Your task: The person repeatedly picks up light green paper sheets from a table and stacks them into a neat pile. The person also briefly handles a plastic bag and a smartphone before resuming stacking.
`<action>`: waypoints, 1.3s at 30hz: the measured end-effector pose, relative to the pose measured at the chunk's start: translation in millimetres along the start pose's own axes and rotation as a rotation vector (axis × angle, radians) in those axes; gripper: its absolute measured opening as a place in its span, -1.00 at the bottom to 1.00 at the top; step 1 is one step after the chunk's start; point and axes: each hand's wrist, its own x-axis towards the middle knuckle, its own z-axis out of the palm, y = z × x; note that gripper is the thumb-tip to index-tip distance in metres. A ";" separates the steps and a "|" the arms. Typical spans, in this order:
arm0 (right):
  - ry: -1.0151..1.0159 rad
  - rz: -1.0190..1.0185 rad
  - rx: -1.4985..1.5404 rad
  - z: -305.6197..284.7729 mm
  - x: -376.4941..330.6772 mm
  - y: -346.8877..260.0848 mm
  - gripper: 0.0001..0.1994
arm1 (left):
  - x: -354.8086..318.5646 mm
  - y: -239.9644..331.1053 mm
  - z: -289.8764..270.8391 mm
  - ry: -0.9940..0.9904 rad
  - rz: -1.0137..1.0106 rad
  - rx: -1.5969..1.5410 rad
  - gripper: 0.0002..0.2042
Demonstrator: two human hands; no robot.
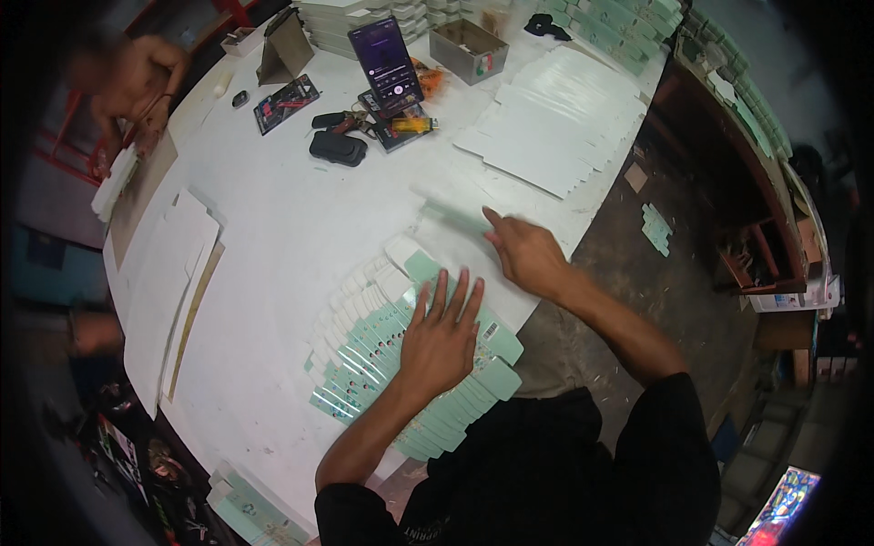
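Observation:
My left hand (439, 338) lies flat, fingers spread, on a fanned-out row of flattened light-green cartons (364, 341) with white flaps. The cartons overlap one another at the table's near edge, close to my body. To the right and farther off, my right hand (528, 255) is raised with its fingers curled in. Just left of its fingertips is a pale greenish strip (451, 218), smeared by motion. Its kind does not show, and how it sits in the fingers is unclear.
Sheets of white card (555, 118) are piled at far right. A phone (387, 64) is propped up behind a black case (338, 148) and a yellow lighter (414, 125). A metal tin (468, 50) stands nearby. Another person (137, 82) works at far left, beyond large white boards (168, 282).

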 end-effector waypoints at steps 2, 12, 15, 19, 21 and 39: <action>-0.186 0.203 0.580 0.1 -9.0 -25.2 -0.60 | 1.4 2.2 -4.8 0.000 0.038 0.078 -0.31; 0.084 0.196 -0.059 -29.4 17.8 101.2 -0.43 | 3.6 -0.2 -10.6 -0.110 0.091 -0.037 -0.31; 0.127 0.012 -0.003 -12.0 4.2 52.9 -0.56 | 2.3 -8.9 13.6 -0.052 0.105 -0.023 -0.45; 0.250 -0.089 -0.249 -5.0 3.5 34.8 -0.57 | -0.2 -7.2 20.1 -0.001 0.063 -0.064 -0.46; 0.203 0.043 0.032 -3.8 -2.8 21.3 -0.60 | 4.3 2.4 4.6 0.110 0.028 -0.073 -0.38; 0.205 -0.054 -0.482 -11.3 0.2 47.3 -0.58 | 4.1 -14.7 23.1 -0.015 0.073 -0.136 -0.39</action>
